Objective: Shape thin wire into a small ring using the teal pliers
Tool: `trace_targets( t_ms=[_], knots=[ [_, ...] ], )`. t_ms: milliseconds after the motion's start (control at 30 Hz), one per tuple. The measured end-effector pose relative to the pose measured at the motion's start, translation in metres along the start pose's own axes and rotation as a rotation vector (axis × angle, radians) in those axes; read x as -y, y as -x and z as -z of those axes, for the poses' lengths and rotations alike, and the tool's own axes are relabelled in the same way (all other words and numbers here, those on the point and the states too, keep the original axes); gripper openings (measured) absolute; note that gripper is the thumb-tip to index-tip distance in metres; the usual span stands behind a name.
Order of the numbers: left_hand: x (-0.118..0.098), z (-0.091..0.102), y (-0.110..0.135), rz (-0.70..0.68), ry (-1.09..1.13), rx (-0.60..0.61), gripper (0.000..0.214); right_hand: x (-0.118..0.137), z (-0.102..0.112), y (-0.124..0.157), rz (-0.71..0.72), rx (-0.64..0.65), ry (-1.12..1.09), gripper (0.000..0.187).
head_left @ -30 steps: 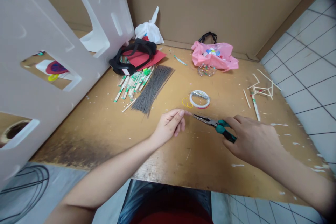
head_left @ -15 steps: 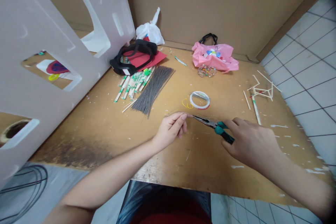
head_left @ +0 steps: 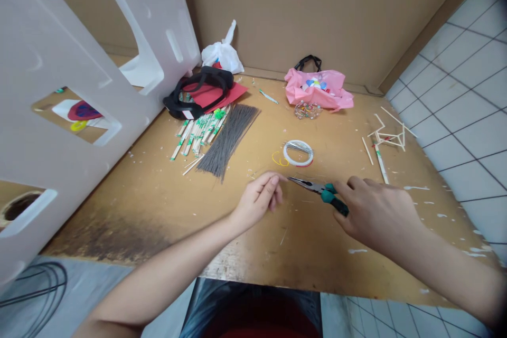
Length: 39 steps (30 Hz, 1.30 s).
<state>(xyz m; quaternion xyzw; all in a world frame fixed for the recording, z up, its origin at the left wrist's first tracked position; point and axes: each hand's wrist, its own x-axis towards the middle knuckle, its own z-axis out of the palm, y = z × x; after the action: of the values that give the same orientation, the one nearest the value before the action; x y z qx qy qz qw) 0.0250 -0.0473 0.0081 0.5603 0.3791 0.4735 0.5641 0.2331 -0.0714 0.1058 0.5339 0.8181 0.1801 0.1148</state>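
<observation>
Currently, the right hand [head_left: 376, 208] is grasping needle-nose pliers [head_left: 320, 188], the left hand's [head_left: 259, 198] grip is unclear, a partly built stick frame [head_left: 390, 137] is standing at two o'clock, and a wire bundle [head_left: 227, 140] is lying unused at eleven.

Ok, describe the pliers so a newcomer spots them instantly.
On the paint-spattered wooden table, find the white ring near the middle. Just below it, the person's right hand holds needle-nose pliers: the only tool in sight, with teal grips and long thin tips pointing at the left hand.
</observation>
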Motion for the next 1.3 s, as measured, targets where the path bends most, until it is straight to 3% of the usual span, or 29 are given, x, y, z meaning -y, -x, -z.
trace_targets(
  t_ms=[167, 433, 567, 1300],
  knots=[
    [-0.002, 0.011, -0.01, 0.065, 0.171, 0.002, 0.038, -0.008, 0.0, 0.004, -0.003, -0.005, -0.007, 0.018],
    [-0.006, 0.011, -0.001, -0.145, -0.156, 0.062, 0.036, -0.012, 0.011, 0.007, 0.002, -0.074, 0.023, 0.018],
    [-0.005, 0.009, 0.0, -0.181, -0.203, 0.086, 0.037, -0.009, 0.011, 0.006, 0.021, -0.094, 0.034, 0.017],
    [0.001, 0.001, 0.0, 0.026, -0.004, 0.039, 0.039, -0.004, 0.001, 0.002, 0.101, -0.179, 0.131, 0.014]
  ],
)
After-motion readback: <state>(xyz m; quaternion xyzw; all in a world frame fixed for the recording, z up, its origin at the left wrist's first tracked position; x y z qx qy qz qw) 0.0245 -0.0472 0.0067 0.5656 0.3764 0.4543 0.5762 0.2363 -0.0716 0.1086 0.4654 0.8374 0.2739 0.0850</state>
